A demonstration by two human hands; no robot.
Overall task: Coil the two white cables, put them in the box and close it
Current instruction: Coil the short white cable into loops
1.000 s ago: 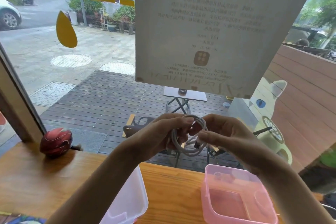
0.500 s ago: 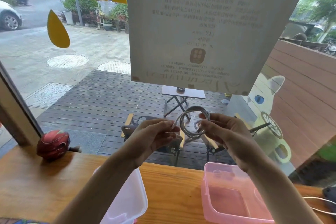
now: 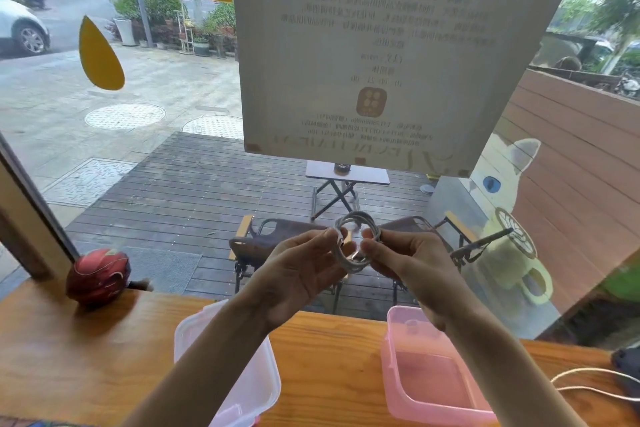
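Note:
A white cable coil (image 3: 356,220) hangs in the air above the wooden counter, wound into a small ring. My left hand (image 3: 304,269) pinches its left side and my right hand (image 3: 408,263) pinches its right side, fingertips nearly meeting inside the ring. Below my right forearm sits the open pink box (image 3: 429,381), with nothing visible inside. Its translucent white lid (image 3: 252,388) lies separately under my left forearm. A second white cable (image 3: 588,388) lies loose on the counter at the far right.
A red round object (image 3: 98,276) stands on the wooden counter (image 3: 69,357) at the back left. A dark object (image 3: 627,367) sits at the right edge by the loose cable. A window with a hanging paper sign (image 3: 381,45) is directly behind the counter.
Both hands have shifted the coil and tightened it into a smaller ring. The view has panned, bringing the second cable into sight at the right.

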